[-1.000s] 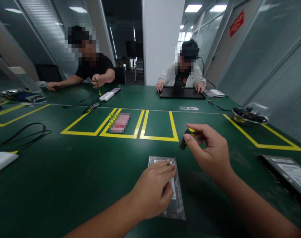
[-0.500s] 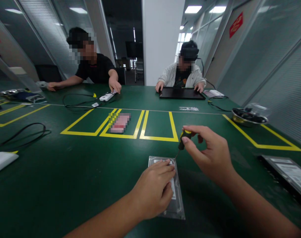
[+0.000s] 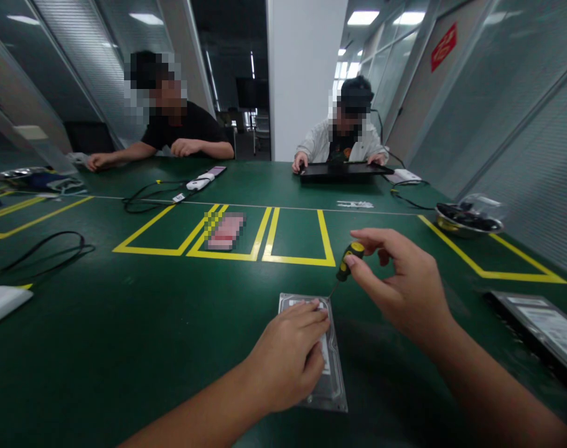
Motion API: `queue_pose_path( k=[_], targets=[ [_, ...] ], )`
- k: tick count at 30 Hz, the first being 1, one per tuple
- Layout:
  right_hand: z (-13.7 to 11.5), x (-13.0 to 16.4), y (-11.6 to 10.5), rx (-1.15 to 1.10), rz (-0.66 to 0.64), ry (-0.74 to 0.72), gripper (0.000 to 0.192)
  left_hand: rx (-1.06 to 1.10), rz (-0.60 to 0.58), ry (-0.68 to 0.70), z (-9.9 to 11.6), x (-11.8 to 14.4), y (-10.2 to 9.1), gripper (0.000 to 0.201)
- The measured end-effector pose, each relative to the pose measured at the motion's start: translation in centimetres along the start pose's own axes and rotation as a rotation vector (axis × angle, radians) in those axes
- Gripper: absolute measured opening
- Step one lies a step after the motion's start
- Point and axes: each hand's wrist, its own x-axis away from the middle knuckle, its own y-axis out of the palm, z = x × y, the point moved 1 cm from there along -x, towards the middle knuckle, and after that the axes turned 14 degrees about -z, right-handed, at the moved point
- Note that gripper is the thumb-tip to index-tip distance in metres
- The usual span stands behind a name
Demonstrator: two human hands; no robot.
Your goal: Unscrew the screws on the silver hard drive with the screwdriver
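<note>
A hard drive with a silvery metal case and a white label lies flat on the green table in front of me. Across its top rests my left hand, fingers stretched out flat and pressing on it, hiding much of the label. My right hand pinches a small black-and-yellow screwdriver between thumb and fingers. The screwdriver leans, its tip at the drive's far right corner; any screw there is too small to make out.
At right lies another hard drive on a black item. Beyond it stands a metal bowl of dark parts. A white device and black cable lie left. Two people sit opposite; one holds a black panel.
The screwdriver's handle has turned a little, and my right fingers have loosened and shifted slightly right. My left hand stays put. Opposite, one person has drawn a hand back; another tilts the panel.
</note>
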Motion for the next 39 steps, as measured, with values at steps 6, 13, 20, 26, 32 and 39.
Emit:
queue_pose_path(
  k=[6, 13, 20, 26, 32, 39],
  targets=[
    [0.11, -0.01, 0.26, -0.022, -0.012, -0.023, 0.016, 0.006, 0.004, 0.003, 0.03, 0.02, 0.02, 0.043],
    [0.03, 0.19, 0.39, -0.011, 0.027, -0.008, 0.016, 0.005, -0.019, -0.004, 0.04, 0.05, -0.14, 0.043],
    [0.16, 0.23, 0.62, -0.03, 0.025, -0.012, 0.014, 0.011, -0.026, -0.004, 0.09, -0.01, -0.17, 0.043],
    [0.31, 0.31, 0.8, -0.019, 0.059, 0.007, 0.013, 0.006, -0.026, -0.001, 0.15, 0.13, -0.18, 0.043],
    [0.2, 0.3, 0.86, -0.038, 0.042, 0.019, 0.017, 0.005, -0.026, -0.003, 0.07, 0.13, -0.05, 0.043],
    [0.24, 0.33, 0.91, -0.034, 0.029, 0.015, 0.016, 0.0, -0.036, 0.006, 0.13, 0.03, -0.35, 0.043]
  ],
)
